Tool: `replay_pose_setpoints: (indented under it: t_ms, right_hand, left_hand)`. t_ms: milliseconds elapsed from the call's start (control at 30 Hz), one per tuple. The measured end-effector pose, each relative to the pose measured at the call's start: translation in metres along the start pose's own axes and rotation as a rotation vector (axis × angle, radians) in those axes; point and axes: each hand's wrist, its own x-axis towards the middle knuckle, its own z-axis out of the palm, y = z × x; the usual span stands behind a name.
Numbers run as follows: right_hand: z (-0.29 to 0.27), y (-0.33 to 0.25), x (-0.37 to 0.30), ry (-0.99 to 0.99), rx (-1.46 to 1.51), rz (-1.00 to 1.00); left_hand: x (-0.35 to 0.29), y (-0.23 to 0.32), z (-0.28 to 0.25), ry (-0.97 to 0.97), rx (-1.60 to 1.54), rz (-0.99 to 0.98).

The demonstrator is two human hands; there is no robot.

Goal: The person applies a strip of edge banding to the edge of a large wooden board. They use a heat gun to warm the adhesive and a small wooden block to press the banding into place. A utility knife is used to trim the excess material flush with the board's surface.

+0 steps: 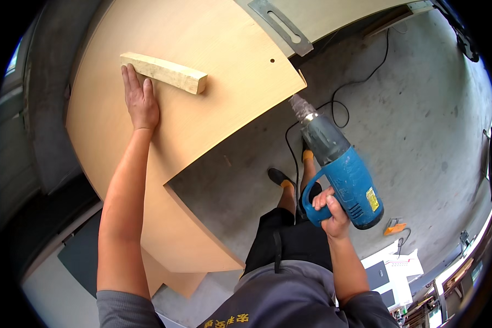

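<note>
In my right hand [333,210] is a blue heat gun [347,169], gripped by its looped handle with the fingers wrapped round it. Its dark, scuffed nozzle points up and left, close to the corner of a large pale wood-grain board [229,115]. A short thin strip of edging [302,78] stands out from the board's edge at that corner. My left hand [141,101] lies flat on the board, fingers stretched out. Its fingertips touch the near side of a squared wooden block [164,72] resting on the board. A small dark round hole [272,60] shows near the corner.
A flat grey metal piece with a long slot [281,26] lies beyond the board's far edge. A black cable [361,82] loops over the concrete floor [421,109] by my feet. An orange object [394,228] and a white box [402,270] sit on the right.
</note>
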Motion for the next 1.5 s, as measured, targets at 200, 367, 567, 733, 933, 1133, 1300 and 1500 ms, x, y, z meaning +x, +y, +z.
replay_pose_setpoints:
  t_ms: [200, 367, 567, 733, 933, 1133, 1300, 1500]
  right_hand:
    - [-0.008, -0.003, 0.038, 0.034, 0.062, -0.101]
    - [-0.010, -0.007, 0.019, 0.022, -0.095, -0.128]
    - [-0.011, -0.007, 0.015, 0.022, -0.202, -0.131]
    - [-0.004, -0.012, 0.013, 0.049, -0.258, -0.113]
    - [-0.002, -0.011, 0.014, 0.069, -0.192, -0.140]
    - [-0.007, -0.008, 0.012, 0.059, -0.295, -0.197]
    - [-0.015, 0.004, 0.001, 0.037, -0.666, -0.315]
    - [-0.020, 0.003, -0.002, 0.015, -0.698, -0.273]
  left_hand:
    - [0.026, 0.004, 0.005, 0.090, 0.004, 0.046]
    - [0.008, 0.010, 0.013, 0.037, -0.039, -0.009]
    - [0.008, 0.006, 0.016, 0.037, -0.021, 0.013]
    - [0.008, 0.007, 0.014, 0.031, -0.027, 0.014]
    - [0.008, 0.008, 0.013, 0.027, -0.016, 0.010]
    - [0.007, 0.007, 0.012, 0.026, -0.018, 0.019]
    - [0.006, 0.004, 0.009, 0.023, -0.005, 0.020]
    - [0.005, 0.005, 0.006, 0.011, -0.013, 0.006]
